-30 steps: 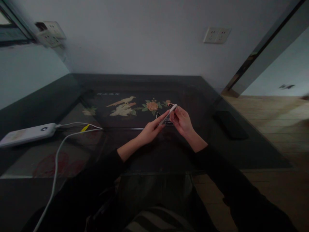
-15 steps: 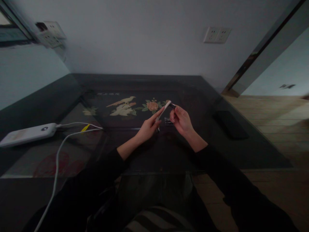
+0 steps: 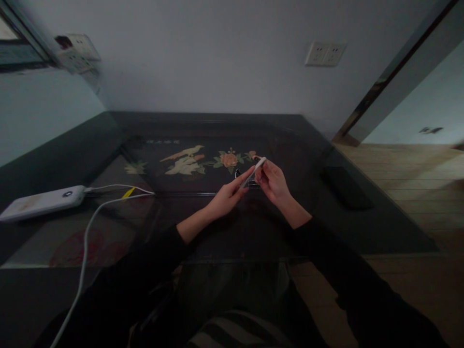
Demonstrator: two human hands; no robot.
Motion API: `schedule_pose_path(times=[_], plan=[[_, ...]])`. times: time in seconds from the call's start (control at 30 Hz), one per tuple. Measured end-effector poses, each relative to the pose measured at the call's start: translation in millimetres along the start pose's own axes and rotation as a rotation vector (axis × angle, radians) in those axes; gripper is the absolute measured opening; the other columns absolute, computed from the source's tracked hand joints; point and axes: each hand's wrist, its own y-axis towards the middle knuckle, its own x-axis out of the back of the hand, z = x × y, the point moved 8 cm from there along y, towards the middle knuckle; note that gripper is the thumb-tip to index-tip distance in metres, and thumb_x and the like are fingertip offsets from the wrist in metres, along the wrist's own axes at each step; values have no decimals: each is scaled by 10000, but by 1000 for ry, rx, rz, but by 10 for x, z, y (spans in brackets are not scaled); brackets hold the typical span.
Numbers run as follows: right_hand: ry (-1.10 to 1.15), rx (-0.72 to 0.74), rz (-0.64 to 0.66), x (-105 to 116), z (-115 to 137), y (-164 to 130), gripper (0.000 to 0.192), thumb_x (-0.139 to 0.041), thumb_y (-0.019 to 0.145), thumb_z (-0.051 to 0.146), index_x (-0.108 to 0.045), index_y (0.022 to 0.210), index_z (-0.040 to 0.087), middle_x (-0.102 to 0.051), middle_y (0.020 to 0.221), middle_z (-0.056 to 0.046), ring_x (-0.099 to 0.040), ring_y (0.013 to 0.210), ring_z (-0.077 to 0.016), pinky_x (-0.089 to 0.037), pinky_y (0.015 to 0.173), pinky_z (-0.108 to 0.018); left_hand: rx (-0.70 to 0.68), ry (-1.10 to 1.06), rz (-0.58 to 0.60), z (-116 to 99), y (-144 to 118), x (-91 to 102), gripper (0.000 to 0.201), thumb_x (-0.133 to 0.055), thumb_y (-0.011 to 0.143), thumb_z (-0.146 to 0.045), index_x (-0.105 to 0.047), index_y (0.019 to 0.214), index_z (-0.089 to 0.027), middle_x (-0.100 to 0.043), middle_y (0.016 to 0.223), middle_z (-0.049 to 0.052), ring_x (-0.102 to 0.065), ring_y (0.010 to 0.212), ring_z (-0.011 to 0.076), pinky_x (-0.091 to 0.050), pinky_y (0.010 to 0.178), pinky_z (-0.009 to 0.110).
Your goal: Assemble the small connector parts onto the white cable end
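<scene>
- Nearest the camera, two black sleeves reach forward over the dark glass table.
- The left hand has its fingers closed on the lower end of a slim white pen-like stick, with the forefinger laid along its underside.
- The stick slants up and to the right, held above the table; its lower end sits among the left fingertips and its upper end meets the right hand's fingertips.
- The right hand pinches the stick's upper end between thumb and forefinger, the other fingers curled in; whether a small part sits inside the pinch is too dim to tell.
- Just behind the hands a small dark object lies on the table, too small to identify.
- At the far left a white power bank lies with a white cable trailing toward the camera.
- To the right a black phone lies flat, well apart from the hands.
- Beyond the hands the tabletop shows a bird-and-flower inlay.
- On the far wall sits a double socket.
</scene>
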Motion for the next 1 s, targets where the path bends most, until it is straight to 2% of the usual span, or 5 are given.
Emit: schedule_pose_path(times=[0.13,0.37,0.57,0.8,1.0], plan=[[15,-1,-8,1,7,0,391,-726,757,521,-689,994,213,-467,544,68,-383,480,-78,-311,455,-239,-5,4,6,-19,11,-4,607,-454,936,-230,-301,1522,-192,-673,973,73,-464,620,94,-440,681,239],[-24,-12,-3,-10,14,-6,368,-704,759,560,-660,862,209,-466,542,62,-361,464,-81,-300,456,-251,75,56,-53,69,27,97,598,-454,944,-233,-307,1523,-211,-549,688,-17,-399,565,92,-405,621,221],[-44,-5,-10,-5,26,-2,383,-713,745,571,-636,856,213,-475,531,66,-369,462,-80,-289,455,-251,97,51,-113,148,24,159,594,-454,946,-226,-307,1521,-219,-452,612,-48,-319,529,88,-347,567,215],[1,17,4,6,18,16,362,-733,744,536,-661,890,213,-475,521,74,-363,442,-65,-277,437,-238,75,-23,-45,105,24,69,615,-456,946,-235,-274,1533,-216,-570,711,-7,-363,551,88,-364,580,219],[-15,-13,-25,20,12,-2,414,-727,742,542,-688,985,210,-467,548,70,-383,476,-74,-319,452,-242,43,-24,5,-29,-3,-6,612,-460,934,-227,-302,1524,-190,-663,924,63,-402,578,84,-402,624,225]])
